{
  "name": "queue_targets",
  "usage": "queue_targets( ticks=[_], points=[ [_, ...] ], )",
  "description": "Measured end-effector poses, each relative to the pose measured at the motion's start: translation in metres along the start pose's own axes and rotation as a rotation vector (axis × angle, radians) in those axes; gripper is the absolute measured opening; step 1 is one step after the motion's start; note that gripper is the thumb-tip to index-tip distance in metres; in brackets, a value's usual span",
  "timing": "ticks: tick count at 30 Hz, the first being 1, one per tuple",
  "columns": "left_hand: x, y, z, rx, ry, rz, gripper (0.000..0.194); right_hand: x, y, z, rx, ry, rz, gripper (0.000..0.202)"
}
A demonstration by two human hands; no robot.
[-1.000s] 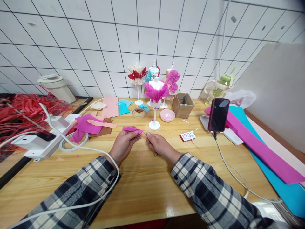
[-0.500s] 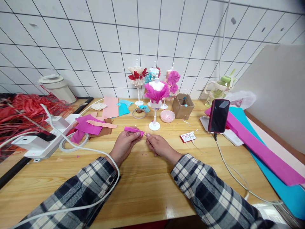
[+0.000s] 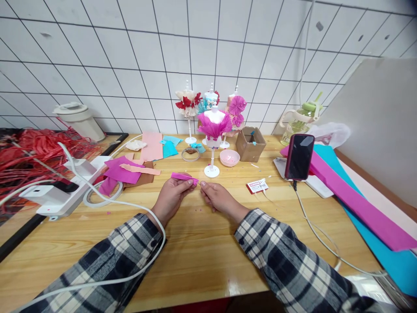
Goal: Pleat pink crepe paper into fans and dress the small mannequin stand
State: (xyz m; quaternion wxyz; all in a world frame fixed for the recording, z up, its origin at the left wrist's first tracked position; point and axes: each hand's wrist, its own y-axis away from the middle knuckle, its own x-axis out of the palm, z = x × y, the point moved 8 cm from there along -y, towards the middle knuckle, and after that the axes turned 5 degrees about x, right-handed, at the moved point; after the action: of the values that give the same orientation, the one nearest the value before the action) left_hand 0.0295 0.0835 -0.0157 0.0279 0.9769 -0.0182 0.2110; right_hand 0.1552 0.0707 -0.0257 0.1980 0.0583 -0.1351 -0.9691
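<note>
My left hand (image 3: 172, 196) is closed on a narrow folded strip of magenta crepe paper (image 3: 182, 176), pinching it between thumb and fingers. Just to the right of it, my right hand (image 3: 216, 195) pinches a thin needle (image 3: 199, 183) whose tip reaches the paper's right end. The fingers cover most of the needle. Beyond both hands stands a small white mannequin (image 3: 213, 141) wearing a ruffled magenta paper top. A pink bowl (image 3: 230, 158) with small bits in it sits beside its base. To the right lies a white and red packet (image 3: 257, 186) with a thin thread trailing from it.
Dressed mannequins (image 3: 189, 106) and a cardboard box (image 3: 250, 144) stand by the wall. Paper scraps (image 3: 124, 169), a tape roll (image 3: 100, 198) and a power strip (image 3: 70, 200) lie left. A white cable (image 3: 137, 271) crosses my left sleeve. A phone (image 3: 299, 156) and long paper sheets (image 3: 358, 198) are right.
Both hands stay almost in place, with the fingertips slightly closer together at the paper's right end. The view has shifted very slightly.
</note>
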Motion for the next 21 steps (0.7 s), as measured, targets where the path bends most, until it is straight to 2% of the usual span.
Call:
queue_targets(
  ticks=[10, 16, 21],
  points=[
    [-0.0007, -0.0009, 0.0019, -0.019, -0.011, 0.007, 0.023, 0.0009, -0.0009, 0.0002, -0.025, -0.026, 0.014, 0.049],
    [-0.0059, -0.0007, 0.0009, 0.005, 0.014, -0.036, 0.027, 0.0022, -0.0023, 0.0013, -0.047, -0.009, 0.015, 0.048],
    [-0.0052, -0.0015, 0.0005, 0.012, 0.041, -0.032, 0.026, 0.0036, -0.0077, -0.0003, -0.096, 0.053, -0.040, 0.046]
  ],
)
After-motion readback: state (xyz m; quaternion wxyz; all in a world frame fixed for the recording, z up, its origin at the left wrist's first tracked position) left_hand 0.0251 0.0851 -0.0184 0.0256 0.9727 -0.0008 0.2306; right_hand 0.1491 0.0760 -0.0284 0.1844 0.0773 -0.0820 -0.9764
